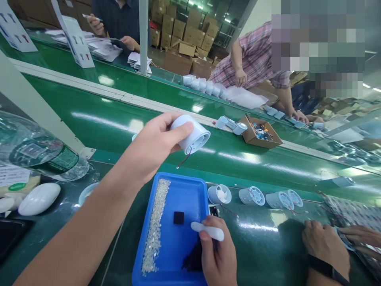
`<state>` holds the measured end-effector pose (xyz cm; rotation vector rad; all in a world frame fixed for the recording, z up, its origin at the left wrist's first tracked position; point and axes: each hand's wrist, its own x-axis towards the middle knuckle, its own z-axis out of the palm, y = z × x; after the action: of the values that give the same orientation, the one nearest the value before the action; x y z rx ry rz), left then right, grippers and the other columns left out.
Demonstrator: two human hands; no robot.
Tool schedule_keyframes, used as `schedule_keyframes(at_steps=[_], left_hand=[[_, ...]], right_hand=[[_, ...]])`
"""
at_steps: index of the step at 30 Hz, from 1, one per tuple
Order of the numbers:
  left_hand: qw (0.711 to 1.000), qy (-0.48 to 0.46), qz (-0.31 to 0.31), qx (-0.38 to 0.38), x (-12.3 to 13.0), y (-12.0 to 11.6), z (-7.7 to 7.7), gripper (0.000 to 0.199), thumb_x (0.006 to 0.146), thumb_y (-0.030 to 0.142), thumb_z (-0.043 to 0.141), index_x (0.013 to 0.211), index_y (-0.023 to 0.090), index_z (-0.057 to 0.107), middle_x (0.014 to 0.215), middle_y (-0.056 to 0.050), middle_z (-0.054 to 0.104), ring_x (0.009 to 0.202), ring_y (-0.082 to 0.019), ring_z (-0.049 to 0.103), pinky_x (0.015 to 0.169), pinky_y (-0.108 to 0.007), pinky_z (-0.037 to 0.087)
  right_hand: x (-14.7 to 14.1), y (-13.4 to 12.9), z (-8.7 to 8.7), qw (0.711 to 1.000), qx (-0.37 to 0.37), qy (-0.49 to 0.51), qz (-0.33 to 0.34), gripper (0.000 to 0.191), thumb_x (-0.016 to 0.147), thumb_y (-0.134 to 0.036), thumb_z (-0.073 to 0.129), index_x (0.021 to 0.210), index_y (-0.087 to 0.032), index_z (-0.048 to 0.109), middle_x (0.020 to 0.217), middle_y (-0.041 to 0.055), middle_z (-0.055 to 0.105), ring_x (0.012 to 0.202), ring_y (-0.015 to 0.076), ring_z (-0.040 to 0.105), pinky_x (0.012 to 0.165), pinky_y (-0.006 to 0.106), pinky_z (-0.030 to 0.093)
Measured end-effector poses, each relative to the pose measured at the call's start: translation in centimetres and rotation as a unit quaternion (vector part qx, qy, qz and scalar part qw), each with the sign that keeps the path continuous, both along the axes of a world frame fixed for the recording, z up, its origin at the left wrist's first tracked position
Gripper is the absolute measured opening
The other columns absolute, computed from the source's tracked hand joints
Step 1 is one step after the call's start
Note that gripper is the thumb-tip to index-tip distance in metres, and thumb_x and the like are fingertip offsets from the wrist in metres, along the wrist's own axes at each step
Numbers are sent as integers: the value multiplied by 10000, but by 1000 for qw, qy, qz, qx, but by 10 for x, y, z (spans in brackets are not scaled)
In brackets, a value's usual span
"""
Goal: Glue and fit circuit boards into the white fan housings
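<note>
My left hand [154, 145] grips a pale blue plastic cup-shaped housing [190, 133], tilted with its spoked end facing down and right. A thin red and black wire [185, 159] with a small plug hangs from it. Below, my right hand [218, 252] pinches a white, elongated plastic piece [208, 230] with rounded ends; its exact kind I cannot make out. That hand is over the lower right of a blue tray [186, 177]. In the tray are many tiny clear plastic parts [156, 226] along the left, a black square [178, 217], and a dark heap [193, 256] partly hidden by my hand.
Several similar housings [251, 196] stand right of the tray. A co-worker's hand [326, 242] works at the far right. At left lie a water bottle [44, 151] and a white mouse-shaped object [39, 199]. Across the green conveyor [98, 119] sits a cardboard box [258, 137]; people work behind.
</note>
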<state>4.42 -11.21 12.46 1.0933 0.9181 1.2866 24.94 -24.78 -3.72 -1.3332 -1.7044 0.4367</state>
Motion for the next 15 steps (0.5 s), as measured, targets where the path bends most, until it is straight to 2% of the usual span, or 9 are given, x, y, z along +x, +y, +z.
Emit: schedule_keyframes(at_steps=[6,8,11,15], left_hand=[[999,-15,-20,-43,5,3,-8,110,837,247,641,848,146,599,764,25,586,684,-75,543,620,-186,485],[997,-16,-49,-57,7,4,-11,101,835,241,641,869,154,603,792,22,593,709,-81,550,635,-190,489],[994,0,-73,-76,9,4,-14,134,843,275,638,912,164,610,826,10,600,746,-97,557,649,-203,495],[993,13,-87,-80,11,3,-14,188,846,341,641,915,167,621,836,5,594,743,-101,539,643,-209,487]], right_hand=[[-23,15,14,997,-3,31,63,221,813,-301,618,1020,-370,653,822,54,699,690,246,673,502,340,557],[-27,16,24,997,42,67,21,225,813,-284,624,1017,-372,658,840,65,697,747,264,673,542,360,562],[-31,18,47,979,114,152,-68,222,810,-238,649,1012,-329,660,854,79,673,844,284,656,648,408,564],[-41,27,78,949,160,252,-103,165,874,-211,609,1034,-250,600,962,63,620,845,217,666,669,352,562]])
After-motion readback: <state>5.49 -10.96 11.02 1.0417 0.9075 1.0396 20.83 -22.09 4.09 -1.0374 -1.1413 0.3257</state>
